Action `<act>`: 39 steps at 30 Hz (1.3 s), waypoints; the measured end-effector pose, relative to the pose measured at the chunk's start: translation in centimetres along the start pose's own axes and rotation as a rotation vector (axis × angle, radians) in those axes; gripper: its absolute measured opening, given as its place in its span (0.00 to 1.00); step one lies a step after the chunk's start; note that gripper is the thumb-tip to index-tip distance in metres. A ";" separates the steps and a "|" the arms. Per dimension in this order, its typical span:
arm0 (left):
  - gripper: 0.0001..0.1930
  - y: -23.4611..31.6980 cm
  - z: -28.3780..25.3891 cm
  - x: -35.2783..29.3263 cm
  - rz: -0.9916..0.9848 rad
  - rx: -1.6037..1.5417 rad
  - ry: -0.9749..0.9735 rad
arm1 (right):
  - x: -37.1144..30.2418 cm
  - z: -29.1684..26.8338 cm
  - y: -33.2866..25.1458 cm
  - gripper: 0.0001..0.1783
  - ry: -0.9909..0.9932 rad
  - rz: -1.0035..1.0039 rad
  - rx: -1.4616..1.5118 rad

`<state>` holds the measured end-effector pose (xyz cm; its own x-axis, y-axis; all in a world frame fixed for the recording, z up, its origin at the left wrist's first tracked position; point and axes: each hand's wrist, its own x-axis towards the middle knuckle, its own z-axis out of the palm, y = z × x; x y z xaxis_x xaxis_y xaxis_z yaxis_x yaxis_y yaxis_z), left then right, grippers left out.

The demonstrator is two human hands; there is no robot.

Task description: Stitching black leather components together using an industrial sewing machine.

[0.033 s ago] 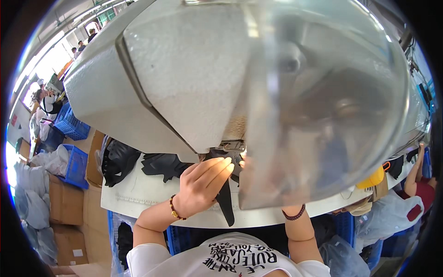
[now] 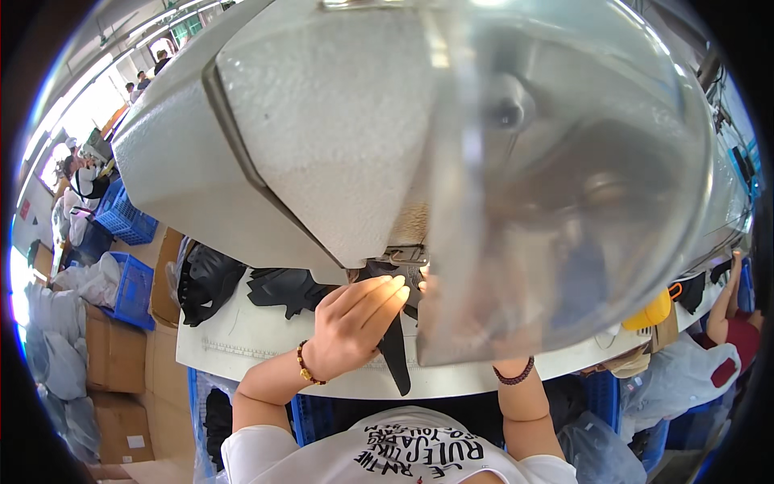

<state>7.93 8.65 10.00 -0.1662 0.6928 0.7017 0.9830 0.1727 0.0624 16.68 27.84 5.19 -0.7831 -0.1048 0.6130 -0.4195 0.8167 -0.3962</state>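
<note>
Under the head of a large pale sewing machine (image 2: 322,121) lies a black shoe-upper-like piece (image 2: 393,359), its narrow strip trailing toward me. My left hand (image 2: 355,323) rests on this piece beside the needle area, fingers bent and pressed together over it. From the other side, the fingertips of my right hand (image 2: 424,281) reach the same spot. The rest of that hand is blurred behind a clear curved cover (image 2: 597,185), so its grip does not show. The needle and the exact stitching spot are mostly hidden.
More black cut pieces (image 2: 286,290) lie left on the white tabletop (image 2: 234,343), near a dark moulded-looking upper (image 2: 208,278). Blue crates (image 2: 133,290) and cardboard boxes (image 2: 117,351) stand at left. A yellow object (image 2: 651,310) and plastic bags (image 2: 677,379) are at right, near another person's arm.
</note>
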 end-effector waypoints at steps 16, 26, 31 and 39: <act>0.12 -1.1 1.5 -0.6 -0.226 -0.270 0.222 | 0.7 -0.4 1.2 0.17 0.044 -0.062 0.054; 0.15 -1.8 -0.8 0.2 0.294 0.087 -0.091 | 1.5 -1.6 -0.3 0.21 0.005 -0.142 -0.152; 0.15 -1.2 -0.8 1.2 0.313 0.098 -0.080 | 1.8 -2.1 -0.4 0.19 0.002 -0.175 -0.148; 0.12 -1.3 -1.2 2.2 0.286 -0.011 -0.089 | 0.9 -1.4 1.6 0.18 -0.053 -0.108 0.065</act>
<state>6.42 9.15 12.33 0.1117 0.7712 0.6267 0.9917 -0.0458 -0.1205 15.93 29.82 6.07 -0.7543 -0.2209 0.6183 -0.5300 0.7607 -0.3747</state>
